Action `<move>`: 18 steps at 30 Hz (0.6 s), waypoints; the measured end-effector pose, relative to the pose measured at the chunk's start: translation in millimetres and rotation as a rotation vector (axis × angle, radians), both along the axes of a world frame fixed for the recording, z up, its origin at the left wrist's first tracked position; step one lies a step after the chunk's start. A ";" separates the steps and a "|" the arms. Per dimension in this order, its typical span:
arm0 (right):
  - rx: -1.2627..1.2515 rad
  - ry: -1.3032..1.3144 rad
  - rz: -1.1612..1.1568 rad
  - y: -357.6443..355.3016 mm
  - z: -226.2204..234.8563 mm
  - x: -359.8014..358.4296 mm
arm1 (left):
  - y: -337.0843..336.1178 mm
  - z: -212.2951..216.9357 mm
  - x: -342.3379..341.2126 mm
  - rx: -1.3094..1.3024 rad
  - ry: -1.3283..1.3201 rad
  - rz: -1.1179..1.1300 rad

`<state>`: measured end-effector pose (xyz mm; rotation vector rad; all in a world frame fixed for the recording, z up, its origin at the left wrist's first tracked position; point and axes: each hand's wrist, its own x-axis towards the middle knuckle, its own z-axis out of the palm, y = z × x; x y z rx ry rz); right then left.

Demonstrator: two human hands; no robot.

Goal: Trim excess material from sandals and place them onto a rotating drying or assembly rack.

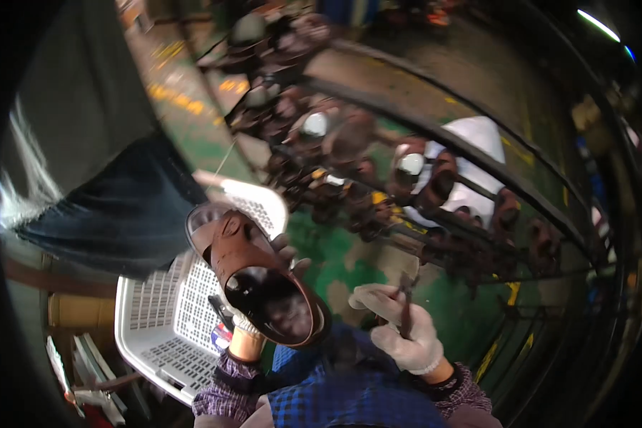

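A white slatted plastic basket [165, 314] sits left. Above it, the gloved left hand [264, 299] grips a brown leather sandal [253, 274], sole outward. The right hand [401, 328] pinches a thin dark tool [406, 303]; steadying the sandal firmly seems wise.

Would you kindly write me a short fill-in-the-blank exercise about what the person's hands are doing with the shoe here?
1. The left hand holds up a ____ leather shoe.
2. The right hand, in a ____ glove, grips a thin dark tool.
3. Below the shoe sits a white plastic ____.
4. The floor is painted ____.

Missing words: brown; white; basket; green
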<state>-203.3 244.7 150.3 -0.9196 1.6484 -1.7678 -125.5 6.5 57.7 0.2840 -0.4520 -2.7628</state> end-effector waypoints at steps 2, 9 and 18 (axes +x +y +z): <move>0.155 -0.128 -0.144 16.6 -6.5 -6.1 | 19.3 -35.6 -17.4 -0.006 -0.026 -0.099; 0.545 -0.222 -0.319 190.8 -56.9 -13.2 | 221.9 -14.1 -104.4 -0.250 0.368 -0.597; 0.773 0.079 -0.760 330.1 27.7 -45.7 | 372.3 -14.2 -189.4 -0.323 0.101 -0.717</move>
